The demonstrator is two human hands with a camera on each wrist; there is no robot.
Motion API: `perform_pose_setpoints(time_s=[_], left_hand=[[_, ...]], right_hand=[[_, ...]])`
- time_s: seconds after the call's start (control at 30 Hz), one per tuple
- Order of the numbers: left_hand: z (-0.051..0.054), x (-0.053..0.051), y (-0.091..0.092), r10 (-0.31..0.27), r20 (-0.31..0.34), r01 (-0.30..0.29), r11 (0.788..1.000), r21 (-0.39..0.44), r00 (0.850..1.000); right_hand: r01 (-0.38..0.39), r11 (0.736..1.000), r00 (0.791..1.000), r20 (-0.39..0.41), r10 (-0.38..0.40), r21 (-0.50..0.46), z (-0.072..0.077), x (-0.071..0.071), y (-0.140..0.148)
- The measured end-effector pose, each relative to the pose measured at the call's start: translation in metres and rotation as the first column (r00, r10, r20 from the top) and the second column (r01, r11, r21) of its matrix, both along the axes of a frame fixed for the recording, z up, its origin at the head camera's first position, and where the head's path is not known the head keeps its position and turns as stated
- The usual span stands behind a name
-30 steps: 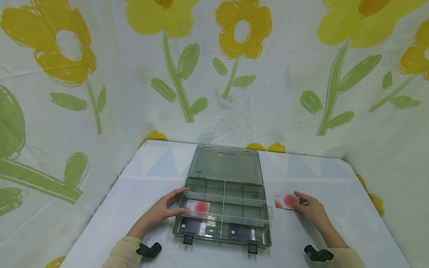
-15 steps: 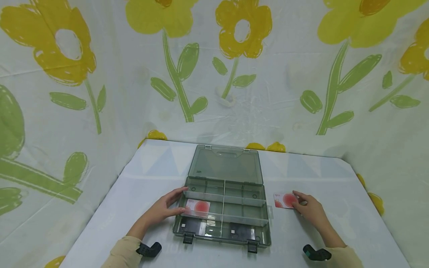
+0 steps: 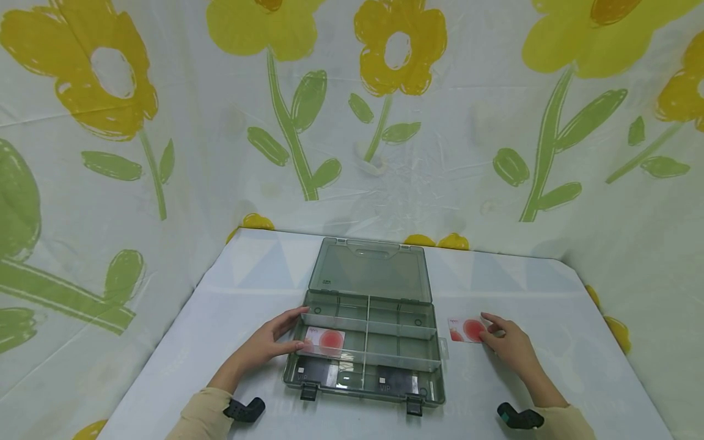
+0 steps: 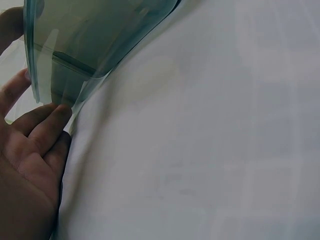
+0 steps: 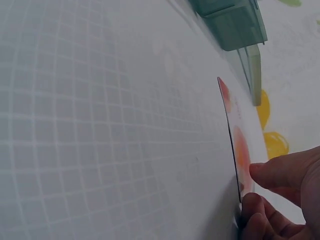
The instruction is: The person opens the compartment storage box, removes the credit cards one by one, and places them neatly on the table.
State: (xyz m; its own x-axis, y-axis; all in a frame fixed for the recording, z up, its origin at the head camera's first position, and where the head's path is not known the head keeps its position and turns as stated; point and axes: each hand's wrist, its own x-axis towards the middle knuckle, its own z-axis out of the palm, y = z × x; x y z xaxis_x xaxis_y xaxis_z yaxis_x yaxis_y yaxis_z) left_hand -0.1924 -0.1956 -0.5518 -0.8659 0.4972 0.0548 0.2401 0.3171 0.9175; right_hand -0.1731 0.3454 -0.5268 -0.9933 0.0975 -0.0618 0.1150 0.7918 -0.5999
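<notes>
A smoky grey plastic compartment box (image 3: 404, 348) stands with its lid (image 3: 371, 269) laid back. My left hand (image 3: 272, 339) touches its left side with outstretched thumb and fingers; the left wrist view shows fingertips against the outer wall. Inside, a pink-and-white card (image 3: 324, 340) with a red circle lies in the middle left compartment. The front compartments hold one dark card (image 3: 316, 371) at left and another dark card (image 3: 396, 380) at right. To the right of the box, my right hand (image 3: 511, 348) pinches the near end of a matching pink-and-white card (image 3: 464, 330), thumb on its face.
White table (image 3: 220, 318) under everything, with a flowered curtain (image 3: 467, 153) rising behind and at the sides. Two dark latches (image 3: 309, 392) hang at the box's front edge, and a clear tab (image 3: 443, 349) sticks out from its right side. Each wrist wears a black band.
The card at my right hand has shifted very slightly left, and the right hand has moved a little with it. My left hand and the box stay as they were.
</notes>
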Motion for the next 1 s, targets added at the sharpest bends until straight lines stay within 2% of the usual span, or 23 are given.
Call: perform_pose_setpoints(time_s=[0.6, 1.0], left_hand=[[-0.0011, 0.0002, -0.0005, 0.002, 0.005, -0.003, 1.0, 0.005, 1.0], [-0.0015, -0.0001, 0.0008, 0.011, 0.005, -0.011, 1.0, 0.002, 1.0]], right_hand=[[0.008, 1.0, 1.0, -0.005, -0.008, -0.017, -0.0027, 0.0014, 0.0012], [0.014, 0.999, 1.0, 0.017, -0.013, -0.04, 0.0034, 0.0029, -0.003]])
